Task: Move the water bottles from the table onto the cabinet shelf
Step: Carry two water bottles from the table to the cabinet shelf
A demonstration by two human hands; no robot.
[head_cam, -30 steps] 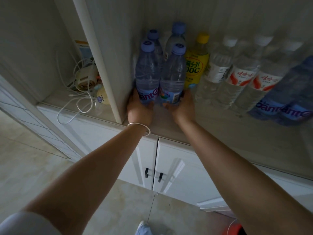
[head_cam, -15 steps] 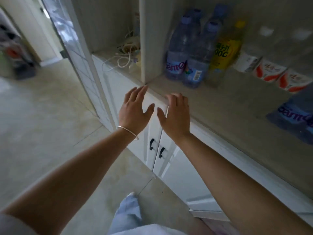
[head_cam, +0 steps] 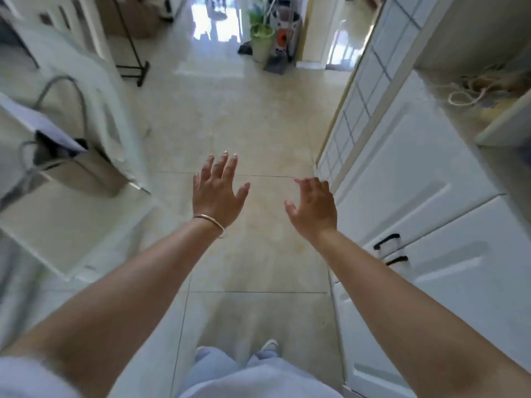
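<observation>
My left hand (head_cam: pixel 218 191), a thin bangle on its wrist, hovers over the tiled floor with fingers spread and nothing in it. My right hand (head_cam: pixel 314 206) hangs beside it with relaxed, slightly bent fingers, also holding nothing, close to the white cabinet (head_cam: pixel 425 179) on the right. No water bottle is in view. The cabinet's shelf (head_cam: pixel 471 119) shows only at the upper right, with a tangle of white cable (head_cam: pixel 471 90) on it.
A white table or counter edge (head_cam: pixel 66 225) with a bag (head_cam: pixel 60 156) on it stands at the left. The tiled floor (head_cam: pixel 244 116) runs ahead between it and the cabinet. A plant pot (head_cam: pixel 261 41) and a black rack (head_cam: pixel 132 61) stand far ahead.
Both hands let go of the two bottles on the shelf and pulled back. The view has swung left, away from the shelf toward the open floor; the bottles have left the view.
</observation>
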